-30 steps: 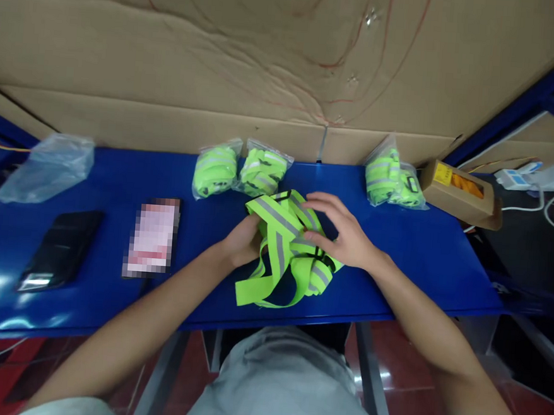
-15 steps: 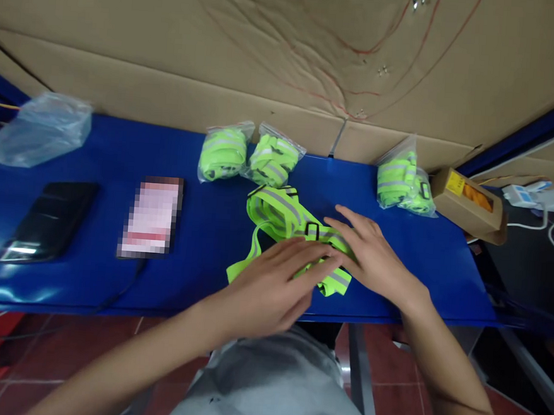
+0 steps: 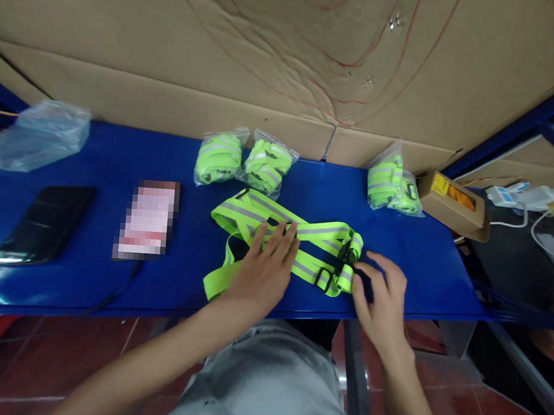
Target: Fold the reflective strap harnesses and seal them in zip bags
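A neon-green reflective strap vest (image 3: 320,234) with grey stripes and black buckles lies spread out on the blue table (image 3: 86,283). My left hand (image 3: 263,273) rests flat on its middle, fingers stretched and apart. My right hand (image 3: 379,297) is at the vest's right end, fingertips pinching the strap by a black buckle.
Two bagged green vests (image 3: 242,162) lie behind the loose one, and further bagged vests (image 3: 392,184) lie at the right. A cardboard box (image 3: 452,204) sits at the far right. A black phone (image 3: 43,223), a blurred card (image 3: 147,220) and a clear plastic bag (image 3: 35,134) lie left. Cardboard backs the table.
The bunched vest has been pulled out flat and wide. My left hand moved up onto its middle, and my right hand slid right to the buckle end.
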The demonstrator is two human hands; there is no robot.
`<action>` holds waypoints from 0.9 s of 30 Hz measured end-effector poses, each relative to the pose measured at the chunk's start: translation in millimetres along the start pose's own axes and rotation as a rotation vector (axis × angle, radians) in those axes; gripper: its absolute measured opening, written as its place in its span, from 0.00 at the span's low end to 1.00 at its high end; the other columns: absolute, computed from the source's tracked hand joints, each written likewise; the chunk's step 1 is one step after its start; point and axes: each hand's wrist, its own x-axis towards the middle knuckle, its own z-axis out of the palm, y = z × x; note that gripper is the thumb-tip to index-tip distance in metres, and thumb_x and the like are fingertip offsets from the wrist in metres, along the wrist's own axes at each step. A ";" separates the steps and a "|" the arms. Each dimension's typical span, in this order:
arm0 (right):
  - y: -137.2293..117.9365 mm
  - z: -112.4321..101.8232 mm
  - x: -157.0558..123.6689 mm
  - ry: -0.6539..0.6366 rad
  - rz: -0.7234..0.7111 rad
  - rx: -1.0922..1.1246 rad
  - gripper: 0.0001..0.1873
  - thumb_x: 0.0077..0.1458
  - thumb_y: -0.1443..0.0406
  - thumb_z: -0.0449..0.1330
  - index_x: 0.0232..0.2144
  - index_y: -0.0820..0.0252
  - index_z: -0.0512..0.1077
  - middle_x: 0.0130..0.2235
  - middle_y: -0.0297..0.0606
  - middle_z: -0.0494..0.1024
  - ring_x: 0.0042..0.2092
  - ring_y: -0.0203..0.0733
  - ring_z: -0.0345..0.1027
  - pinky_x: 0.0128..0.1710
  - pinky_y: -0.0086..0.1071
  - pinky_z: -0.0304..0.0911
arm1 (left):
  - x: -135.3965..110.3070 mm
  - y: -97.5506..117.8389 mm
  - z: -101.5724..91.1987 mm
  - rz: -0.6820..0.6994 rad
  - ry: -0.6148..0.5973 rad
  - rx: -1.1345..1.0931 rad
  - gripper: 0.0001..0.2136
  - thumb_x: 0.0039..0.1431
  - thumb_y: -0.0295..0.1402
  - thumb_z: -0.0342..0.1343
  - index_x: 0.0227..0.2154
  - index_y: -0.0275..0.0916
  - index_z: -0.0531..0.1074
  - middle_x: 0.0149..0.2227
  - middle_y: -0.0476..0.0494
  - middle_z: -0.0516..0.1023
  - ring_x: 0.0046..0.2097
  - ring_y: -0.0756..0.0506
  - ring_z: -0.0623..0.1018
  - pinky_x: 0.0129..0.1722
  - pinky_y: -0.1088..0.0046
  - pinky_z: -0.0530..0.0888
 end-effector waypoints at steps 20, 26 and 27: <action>7.3 12.3 7.3 0.077 0.206 -0.217 0.16 0.71 0.57 0.54 0.53 0.55 0.75 0.60 0.46 0.75 0.60 0.57 0.69 0.59 0.52 0.60 | 4.3 5.3 -36.6 -0.072 -0.074 0.211 0.15 0.72 0.31 0.50 0.55 0.31 0.76 0.52 0.30 0.81 0.54 0.31 0.80 0.57 0.44 0.73; 7.8 16.5 25.4 -0.161 0.176 -0.134 0.22 0.71 0.55 0.54 0.61 0.58 0.70 0.64 0.51 0.72 0.63 0.59 0.68 0.58 0.54 0.63 | 85.6 4.2 -27.8 0.477 0.069 0.143 0.17 0.70 0.27 0.51 0.58 0.39 0.72 0.64 0.32 0.70 0.66 0.34 0.70 0.60 0.53 0.69; 10.5 16.8 25.6 -0.186 0.171 -0.100 0.22 0.70 0.56 0.53 0.60 0.58 0.70 0.65 0.51 0.72 0.64 0.59 0.68 0.59 0.54 0.63 | 99.1 2.3 -23.1 0.540 0.053 0.124 0.17 0.69 0.26 0.53 0.58 0.40 0.73 0.65 0.32 0.68 0.68 0.33 0.67 0.61 0.53 0.68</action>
